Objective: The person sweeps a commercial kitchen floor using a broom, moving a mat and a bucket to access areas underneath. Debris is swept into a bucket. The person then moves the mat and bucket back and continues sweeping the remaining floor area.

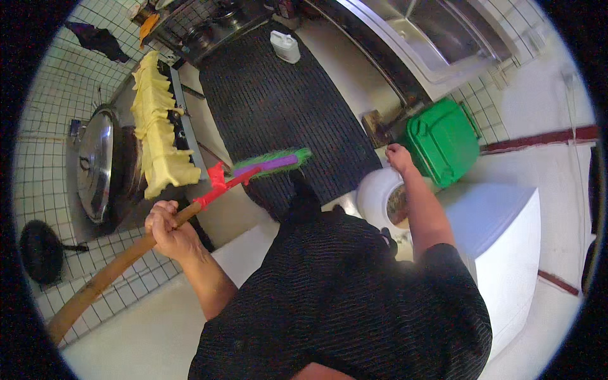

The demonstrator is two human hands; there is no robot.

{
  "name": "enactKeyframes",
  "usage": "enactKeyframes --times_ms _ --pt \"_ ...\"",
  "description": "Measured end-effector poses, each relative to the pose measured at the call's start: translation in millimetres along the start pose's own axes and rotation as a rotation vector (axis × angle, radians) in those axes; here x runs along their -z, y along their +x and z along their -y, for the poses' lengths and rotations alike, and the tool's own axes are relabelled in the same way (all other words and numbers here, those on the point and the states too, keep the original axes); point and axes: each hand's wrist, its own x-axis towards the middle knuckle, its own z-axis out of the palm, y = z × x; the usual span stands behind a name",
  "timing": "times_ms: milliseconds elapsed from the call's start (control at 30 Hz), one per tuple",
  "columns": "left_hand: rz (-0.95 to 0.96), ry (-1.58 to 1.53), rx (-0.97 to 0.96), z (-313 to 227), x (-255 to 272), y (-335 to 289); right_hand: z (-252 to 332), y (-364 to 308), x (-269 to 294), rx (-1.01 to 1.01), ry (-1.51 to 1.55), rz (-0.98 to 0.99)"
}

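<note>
My left hand (166,228) is wrapped round the wooden handle of a broom (266,163), close to its red neck. The broom is lifted, its purple head and green bristles pointing right above the dark mat, while the handle slants down to the lower left. My right hand (398,158) has its fingers curled together; whatever they hold, if anything, is hidden. It is above a round white container (372,196) with brownish contents partly visible in its opening, and beside a green lidded bin (442,142).
A black ribbed mat (285,114) covers the floor, with a white jug (285,47) standing on it. Yellow cloths (161,126) drape a rack at the left, beside a large lidded pot (98,164). A steel sink (430,38) stands far right; a white cabinet (506,253) is near right.
</note>
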Motion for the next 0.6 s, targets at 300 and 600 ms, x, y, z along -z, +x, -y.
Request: enactKeyframes --times_ms 300,600 --pt "-0.111 0.086 0.108 199.4 -43.9 193.2 36.5 78.3 -94.9 0.083 -0.533 0.664" --pt "-0.079 0.255 0.341 351.8 -90.7 362.3 194.4 259.1 -98.7 -0.307 -0.079 0.510"
